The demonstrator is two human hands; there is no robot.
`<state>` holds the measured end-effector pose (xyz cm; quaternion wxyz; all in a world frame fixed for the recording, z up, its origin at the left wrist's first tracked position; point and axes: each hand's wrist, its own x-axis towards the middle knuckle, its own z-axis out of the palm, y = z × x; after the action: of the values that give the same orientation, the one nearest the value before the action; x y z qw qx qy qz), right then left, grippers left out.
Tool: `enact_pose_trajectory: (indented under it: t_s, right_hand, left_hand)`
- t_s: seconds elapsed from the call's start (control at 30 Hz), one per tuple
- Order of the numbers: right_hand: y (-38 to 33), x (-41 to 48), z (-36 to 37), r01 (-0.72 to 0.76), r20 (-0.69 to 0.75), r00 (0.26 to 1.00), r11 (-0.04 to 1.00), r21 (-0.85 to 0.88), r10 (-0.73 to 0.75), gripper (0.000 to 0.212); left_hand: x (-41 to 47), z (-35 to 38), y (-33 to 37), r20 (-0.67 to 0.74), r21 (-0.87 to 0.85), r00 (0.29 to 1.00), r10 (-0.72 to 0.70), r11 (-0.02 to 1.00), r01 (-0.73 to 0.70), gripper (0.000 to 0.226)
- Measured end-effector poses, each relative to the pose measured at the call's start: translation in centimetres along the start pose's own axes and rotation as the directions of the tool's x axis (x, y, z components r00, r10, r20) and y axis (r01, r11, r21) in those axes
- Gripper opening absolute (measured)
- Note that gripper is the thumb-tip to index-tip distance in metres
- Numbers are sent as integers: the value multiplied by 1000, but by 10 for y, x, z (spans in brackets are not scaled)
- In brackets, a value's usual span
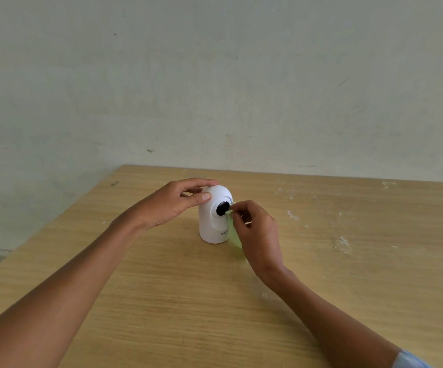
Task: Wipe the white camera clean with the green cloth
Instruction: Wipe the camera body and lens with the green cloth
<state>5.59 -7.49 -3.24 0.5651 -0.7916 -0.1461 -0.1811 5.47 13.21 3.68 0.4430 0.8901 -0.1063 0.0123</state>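
Note:
A white dome-topped camera [211,225] with a round black lens stands upright on the wooden table [162,301]. My left hand [170,203] grips its rounded top from the left, thumb on the front and fingers over the crown. My right hand [257,232] pinches a small pale green cloth [233,232] and presses its upper end against the right edge of the lens. The rest of the cloth hangs down along the camera's right side, partly hidden by my fingers.
The table ends at a bare grey-white wall close behind the camera, and its left edge runs diagonally toward me. White paint flecks [343,241] mark the wood on the right.

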Motion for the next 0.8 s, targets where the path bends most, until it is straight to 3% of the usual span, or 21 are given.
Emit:
enact_pose_trajectory:
  t_s: [0.2, 0.37, 0.6, 0.7, 0.8]
  right_hand:
    - [-7, 2, 1, 2, -30, 1000, 1000, 31, -1, 18]
    - [-14, 1, 0, 177, -14, 984, 983, -47, -178, 19]
    - [-9, -4, 9, 517, 123, 852, 777, -360, -510, 20]
    - [-2, -8, 11, 565, 187, 820, 713, -415, -541, 22]
    - [5, -8, 9, 555, 199, 828, 717, -422, -524, 21]
  left_hand:
    - [-2, 2, 3, -4, -10, 1000, 0, 1000, 0, 37]
    - [-2, 1, 3, 2, -3, 1000, -10, 1000, 10, 38]
    - [-2, 1, 1, -6, -3, 1000, -10, 1000, 10, 35]
    - [-2, 1, 1, -10, -10, 1000, -9, 1000, 9, 35]
    - [-1, 1, 1, -7, -7, 1000, -15, 1000, 15, 36]
